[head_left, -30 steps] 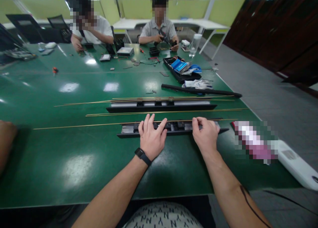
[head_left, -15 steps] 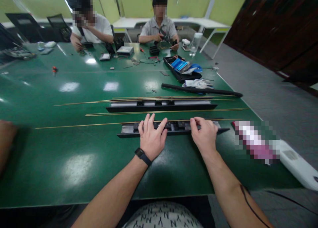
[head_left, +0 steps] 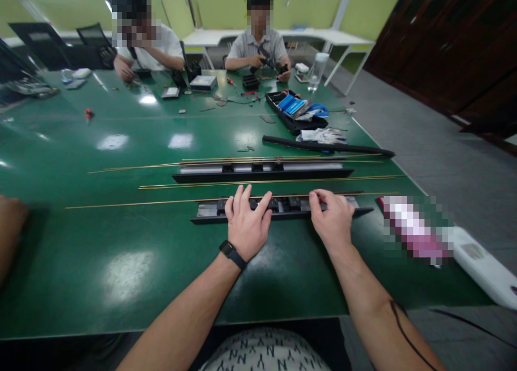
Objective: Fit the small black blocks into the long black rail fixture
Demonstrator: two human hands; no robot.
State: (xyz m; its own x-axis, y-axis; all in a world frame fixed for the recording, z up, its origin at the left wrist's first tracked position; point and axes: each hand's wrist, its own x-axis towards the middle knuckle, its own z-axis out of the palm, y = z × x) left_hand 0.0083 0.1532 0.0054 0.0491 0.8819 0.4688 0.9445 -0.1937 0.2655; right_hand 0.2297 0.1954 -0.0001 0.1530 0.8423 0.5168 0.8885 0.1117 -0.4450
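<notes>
Right now the left hand (head_left: 247,224) lies flat, fingers spread, on the middle of the near black rail (head_left: 278,208), pressing it to the green table (head_left: 121,263), while the right hand (head_left: 332,217) curls over the rail further toward its right end, fingertips hooked over the far edge where a thin brass rod (head_left: 161,202) runs along it. Whether those fingers actually pinch the rod or only rest against it is hard to tell, since the knuckles hide the contact. The rail itself sits close to the person, parallel to the table edge and flat on the surface. The main risk, as I judge it, is the rod: it is long, slender and sticks far out to the left unsupported by either hand, so a sideways push from the right hand could bow it or let it spring out of the rail's groove. The rail could also skid on the glossy table if the flat left palm eases off. Just beyond lie a second black rail (head_left: 262,172) and more brass rods (head_left: 242,161), near enough that a slipped rod could tangle with them. A white device (head_left: 480,266) sits to the right, a black tray (head_left: 297,124) of parts further back, and two other people work at the far end.
</notes>
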